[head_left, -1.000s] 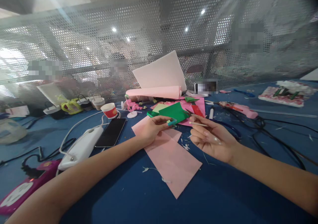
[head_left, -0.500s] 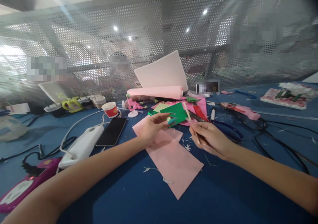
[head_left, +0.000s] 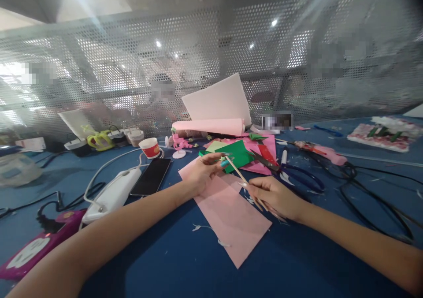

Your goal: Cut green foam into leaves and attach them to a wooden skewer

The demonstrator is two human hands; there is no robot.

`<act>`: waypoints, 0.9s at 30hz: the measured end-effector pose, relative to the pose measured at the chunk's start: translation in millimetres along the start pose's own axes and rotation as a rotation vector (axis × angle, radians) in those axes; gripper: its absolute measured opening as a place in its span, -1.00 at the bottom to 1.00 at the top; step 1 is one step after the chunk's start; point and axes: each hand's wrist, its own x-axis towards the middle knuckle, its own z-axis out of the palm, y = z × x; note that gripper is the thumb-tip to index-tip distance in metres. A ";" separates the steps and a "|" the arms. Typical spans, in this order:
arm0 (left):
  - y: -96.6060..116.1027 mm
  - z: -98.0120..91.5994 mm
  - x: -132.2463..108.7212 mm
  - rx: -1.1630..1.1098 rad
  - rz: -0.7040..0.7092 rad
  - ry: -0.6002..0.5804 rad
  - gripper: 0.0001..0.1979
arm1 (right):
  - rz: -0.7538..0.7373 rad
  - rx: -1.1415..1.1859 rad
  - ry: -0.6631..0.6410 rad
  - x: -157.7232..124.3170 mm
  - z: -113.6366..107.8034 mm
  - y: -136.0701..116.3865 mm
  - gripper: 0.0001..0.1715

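Note:
My left hand (head_left: 205, 171) is above the pink sheet (head_left: 231, 221), thumb and fingers pinched on a small pale-green star-shaped piece (head_left: 223, 159). My right hand (head_left: 272, 195) is closed around a thin pale wooden stick (head_left: 237, 170). The stick slants up to the left, and its tip is at the pinched fingers of my left hand; whether it touches the green piece I cannot tell. Below the right hand a second stick-like end shows. Behind the hands lie a green sheet (head_left: 239, 152) and dark-blue-handled scissors (head_left: 306, 179).
A black phone (head_left: 152, 176), a white power strip (head_left: 114, 196) and a red paper cup (head_left: 150, 148) stand to the left. On the right lies a pink glue gun (head_left: 322, 151) with dark cables. A pink roll (head_left: 208, 126) lies at the back, before a perforated metal screen (head_left: 132, 68).
My right hand has moved down and turned, so the stick now tilts leftward and its tip has come to the left fingers. The left fingers have closed together more.

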 end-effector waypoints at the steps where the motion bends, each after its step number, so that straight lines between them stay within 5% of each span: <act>1: -0.2 -0.7 0.4 0.010 -0.004 -0.005 -0.72 | -0.002 -0.002 -0.001 0.2 0.0 0.1 -0.43; 17: -0.4 -6.2 0.0 0.088 -0.033 -0.179 -0.60 | 0.008 -0.066 -0.044 1.1 -3.8 3.2 -0.45; 27: -3.8 -1.9 -2.1 0.402 0.169 -0.069 -0.72 | -0.047 0.104 0.098 -0.9 -0.4 0.0 -0.48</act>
